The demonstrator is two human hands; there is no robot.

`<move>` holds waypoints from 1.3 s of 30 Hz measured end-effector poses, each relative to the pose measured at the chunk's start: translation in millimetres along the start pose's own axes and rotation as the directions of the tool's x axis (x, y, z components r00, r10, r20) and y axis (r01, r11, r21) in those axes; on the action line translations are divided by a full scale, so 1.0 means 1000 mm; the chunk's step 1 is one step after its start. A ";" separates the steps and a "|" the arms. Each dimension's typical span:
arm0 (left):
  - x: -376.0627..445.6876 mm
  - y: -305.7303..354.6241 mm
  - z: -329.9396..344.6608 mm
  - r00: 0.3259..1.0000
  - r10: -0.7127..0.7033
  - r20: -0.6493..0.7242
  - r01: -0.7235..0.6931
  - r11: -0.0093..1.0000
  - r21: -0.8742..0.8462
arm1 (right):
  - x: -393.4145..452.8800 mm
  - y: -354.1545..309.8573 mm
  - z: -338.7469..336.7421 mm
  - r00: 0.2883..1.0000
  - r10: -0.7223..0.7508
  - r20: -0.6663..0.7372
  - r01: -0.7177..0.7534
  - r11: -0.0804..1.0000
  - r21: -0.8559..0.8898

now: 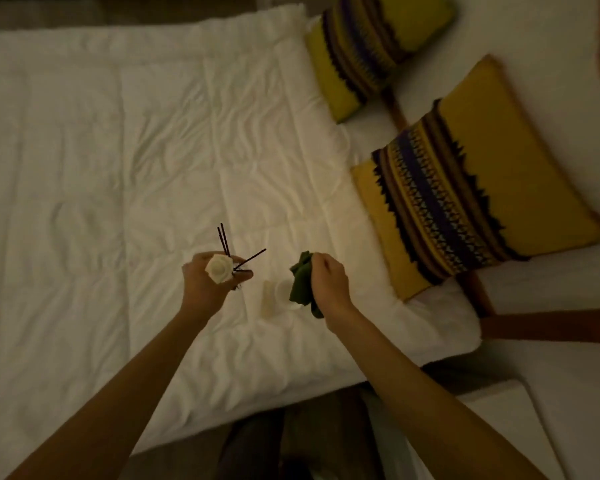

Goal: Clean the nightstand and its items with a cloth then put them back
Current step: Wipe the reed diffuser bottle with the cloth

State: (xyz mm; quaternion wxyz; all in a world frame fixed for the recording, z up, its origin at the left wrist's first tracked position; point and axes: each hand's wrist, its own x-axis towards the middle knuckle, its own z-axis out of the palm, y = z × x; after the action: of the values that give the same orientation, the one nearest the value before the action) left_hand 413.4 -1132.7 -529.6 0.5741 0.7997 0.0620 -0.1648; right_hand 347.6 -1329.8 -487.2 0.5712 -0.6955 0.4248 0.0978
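Green cloth (302, 284) in right hand (328, 280)

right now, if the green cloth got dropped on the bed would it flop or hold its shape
Likely flop: the green cloth bunches and hangs limp below the right hand gripping it. It looks thin, so probably light. On the wrinkled white bedding it would probably stay put rather than slide.

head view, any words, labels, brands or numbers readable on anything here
None can be read. The white diffuser bottle in the left hand, the green cloth in the right hand and the patterned pillows show no lettering; the picture is dim and soft.
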 end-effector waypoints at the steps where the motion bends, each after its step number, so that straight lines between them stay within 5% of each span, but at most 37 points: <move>1: 0.002 -0.025 -0.004 0.999 -0.027 -0.027 0.027 1.000 0.013 | 0.012 0.013 0.014 1.000 0.018 0.025 -0.017 0.999 -0.035; 6: 0.010 -0.106 0.007 0.983 -0.106 -0.149 0.100 0.994 -0.052 | 0.055 0.055 0.042 0.999 0.036 0.022 -0.032 0.991 -0.127; 13: 0.024 -0.204 0.045 0.983 -0.114 -0.147 0.106 0.992 -0.062 | 0.102 0.101 0.054 0.999 0.051 0.012 -0.049 0.989 -0.141; 18: 0.017 -0.246 0.069 0.983 -0.116 -0.144 0.137 0.980 0.143 | 0.121 0.114 0.056 0.999 0.038 0.031 -0.032 0.986 -0.166; 24: 0.021 -0.236 0.064 0.990 -0.098 -0.104 0.130 0.924 0.359 | 0.124 0.094 0.057 0.997 -0.024 0.074 0.037 0.983 -0.180; 33: -0.016 -0.172 0.005 0.930 -0.360 0.075 0.290 0.842 0.455 | 0.064 0.024 0.036 0.990 -0.085 0.112 0.096 0.990 -0.100; 39: -0.048 -0.064 -0.016 0.984 -0.154 0.090 0.111 0.923 0.369 | 0.010 -0.017 0.012 0.962 -0.183 0.201 0.180 0.983 0.037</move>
State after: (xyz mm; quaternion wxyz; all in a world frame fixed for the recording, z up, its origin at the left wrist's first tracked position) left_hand 353.2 -1092.0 -566.3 0.4068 0.8747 0.0507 -0.2586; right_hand 369.7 -1324.0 -485.2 0.6245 -0.7126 0.2993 0.1120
